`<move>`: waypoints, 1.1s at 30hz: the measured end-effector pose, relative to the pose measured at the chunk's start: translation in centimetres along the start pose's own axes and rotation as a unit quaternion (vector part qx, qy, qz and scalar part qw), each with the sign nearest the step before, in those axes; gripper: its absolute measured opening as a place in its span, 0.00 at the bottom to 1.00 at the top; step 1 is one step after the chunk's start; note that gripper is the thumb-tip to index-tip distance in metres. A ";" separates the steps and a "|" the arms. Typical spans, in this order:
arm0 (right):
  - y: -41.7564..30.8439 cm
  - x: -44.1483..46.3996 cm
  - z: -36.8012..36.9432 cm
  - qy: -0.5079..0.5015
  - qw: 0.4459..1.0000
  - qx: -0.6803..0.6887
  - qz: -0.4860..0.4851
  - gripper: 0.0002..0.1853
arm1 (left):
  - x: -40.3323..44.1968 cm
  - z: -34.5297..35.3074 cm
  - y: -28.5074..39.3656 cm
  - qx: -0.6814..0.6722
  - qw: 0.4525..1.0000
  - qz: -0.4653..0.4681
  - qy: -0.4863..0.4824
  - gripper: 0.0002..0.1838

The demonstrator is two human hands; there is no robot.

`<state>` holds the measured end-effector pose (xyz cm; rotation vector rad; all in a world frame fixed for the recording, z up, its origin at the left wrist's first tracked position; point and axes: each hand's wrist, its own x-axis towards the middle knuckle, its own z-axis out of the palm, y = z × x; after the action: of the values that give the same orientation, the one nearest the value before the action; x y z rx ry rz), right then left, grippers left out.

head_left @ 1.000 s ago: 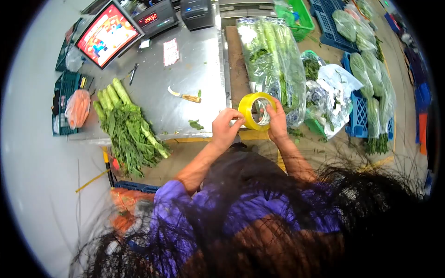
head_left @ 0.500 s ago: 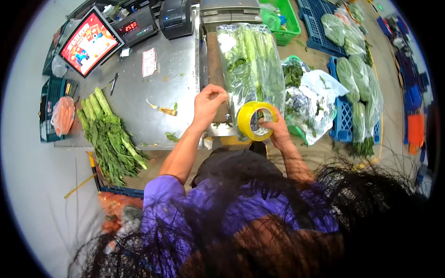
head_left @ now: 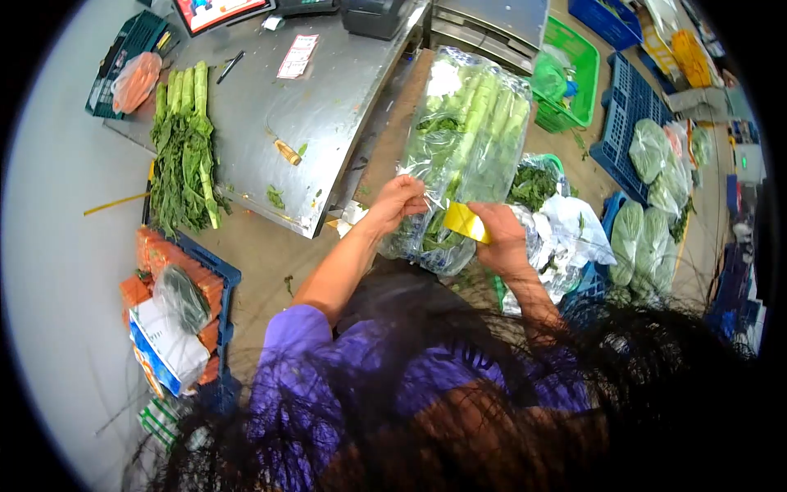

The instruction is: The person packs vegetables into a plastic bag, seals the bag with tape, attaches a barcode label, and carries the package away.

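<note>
A clear plastic bag of long, leafy green stalks (head_left: 471,123) lies in front of me on a brown board. My right hand (head_left: 502,238) grips a yellow roll of packing tape (head_left: 466,221) over the bag's near part. At the bag's left edge, my left hand (head_left: 399,201) is closed in a pinch. Whatever is between its fingertips is too small or too clear to make out. A small knife with a wooden handle (head_left: 287,152) rests on the metal table, left of my left hand.
Unbagged stalks (head_left: 184,143) hang over the left end of the metal table (head_left: 328,107). On the right are a green crate (head_left: 574,115), a white bag with leaves (head_left: 566,234) and bagged vegetables (head_left: 648,238). A blue pallet with packed carrots (head_left: 176,262) is at lower left.
My view has turned and shifted, so the table now slants. The tape roll has tilted from ring-on to edge-on in my right hand. My left hand stays pinched, now closer over the bag.
</note>
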<state>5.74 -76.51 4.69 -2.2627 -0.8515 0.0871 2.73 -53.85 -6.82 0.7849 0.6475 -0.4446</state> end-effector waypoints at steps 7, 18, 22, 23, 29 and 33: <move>1.0 8.2 2.7 -0.127 0.988 -0.087 -0.010 0.34 | 8.5 -4.7 3.6 0.055 0.982 0.153 0.096 0.08; 3.5 21.9 11.6 -0.243 0.950 -0.195 -0.028 0.30 | 23.7 -14.3 -1.4 0.141 0.891 0.217 0.373 0.08; 5.5 23.7 13.4 -0.267 0.947 -0.172 -0.048 0.28 | 28.0 -14.8 -5.7 0.264 0.901 0.200 0.281 0.08; 7.0 22.7 12.7 -0.284 0.937 -0.200 -0.039 0.30 | 30.0 -15.4 -8.6 0.330 0.883 0.217 0.254 0.07; 13.2 13.6 7.1 -0.301 0.930 -0.192 0.083 0.34 | 28.5 -13.7 -7.9 0.422 0.790 0.349 0.277 0.05; 16.5 8.9 2.8 -0.237 0.947 -0.193 0.099 0.33 | 28.8 -14.2 -8.8 0.421 0.830 0.276 0.241 0.04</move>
<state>21.01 -78.27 -6.41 -2.7498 -0.9405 0.6297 13.14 -52.29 -38.43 1.9144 0.6396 0.0483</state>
